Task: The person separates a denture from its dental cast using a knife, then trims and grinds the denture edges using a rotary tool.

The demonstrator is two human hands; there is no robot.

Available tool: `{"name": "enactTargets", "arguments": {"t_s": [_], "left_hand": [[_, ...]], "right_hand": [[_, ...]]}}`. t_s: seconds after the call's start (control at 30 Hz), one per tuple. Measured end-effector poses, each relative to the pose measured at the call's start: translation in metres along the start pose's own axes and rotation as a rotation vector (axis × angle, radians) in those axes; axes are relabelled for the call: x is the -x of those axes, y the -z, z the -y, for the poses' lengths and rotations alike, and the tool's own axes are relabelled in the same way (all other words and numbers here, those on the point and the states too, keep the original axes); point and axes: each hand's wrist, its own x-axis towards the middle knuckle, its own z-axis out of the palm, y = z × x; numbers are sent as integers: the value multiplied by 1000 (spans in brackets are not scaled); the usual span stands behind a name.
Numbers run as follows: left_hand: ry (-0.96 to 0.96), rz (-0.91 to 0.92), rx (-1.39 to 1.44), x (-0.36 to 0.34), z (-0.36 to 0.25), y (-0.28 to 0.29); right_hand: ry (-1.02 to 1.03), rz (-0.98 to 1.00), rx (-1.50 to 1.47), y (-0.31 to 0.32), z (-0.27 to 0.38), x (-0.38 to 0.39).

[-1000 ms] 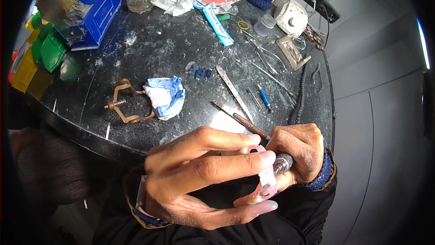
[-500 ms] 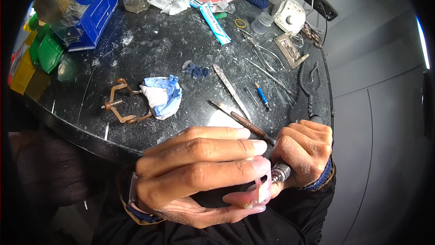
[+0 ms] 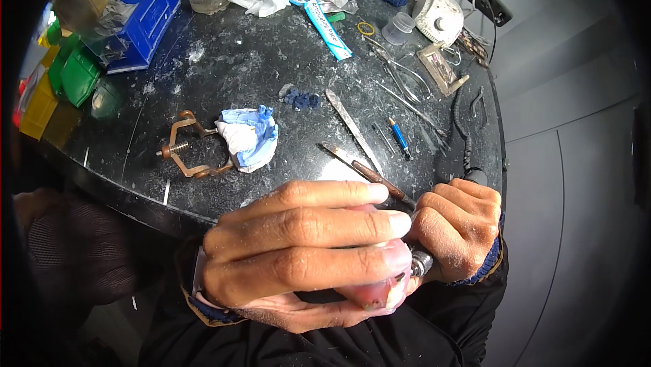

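Note:
My left hand (image 3: 298,252) is wrapped round a pink denture (image 3: 374,294), its fingers laid across the top and the thumb below. Much of the denture is hidden behind those fingers. In my closed right hand (image 3: 456,228) is a rotary handpiece (image 3: 422,261), its metal nose pointing at the denture's right side. Whether its tip touches the denture cannot be seen. White dust coats the skin of both hands. Just beyond my fingers lies a wooden-handled knife (image 3: 374,176).
A brass articulator (image 3: 178,153) with a blue-and-white cast (image 3: 252,138) rests left of centre. A metal spatula (image 3: 352,126), blue pencil (image 3: 399,138) and pliers (image 3: 403,79) lie to the right. Blue bin (image 3: 150,24) and green bin (image 3: 76,72) stand far left; a white control unit (image 3: 437,20) far right.
The denture has been tilted in my left hand, so its opening shows less. Both hands have shifted slightly right, and the view has moved a little.

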Motion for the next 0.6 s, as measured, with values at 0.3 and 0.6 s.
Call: {"name": "enactTargets", "arguments": {"t_s": [0.3, 0.6], "left_hand": [[-4, 11, -3, -2, 0, -2], [24, 23, 3, 2, -4, 0]], "right_hand": [[-47, 24, 9, 6, 2, 1], [3, -6, 13, 1, 0, 2]]}}
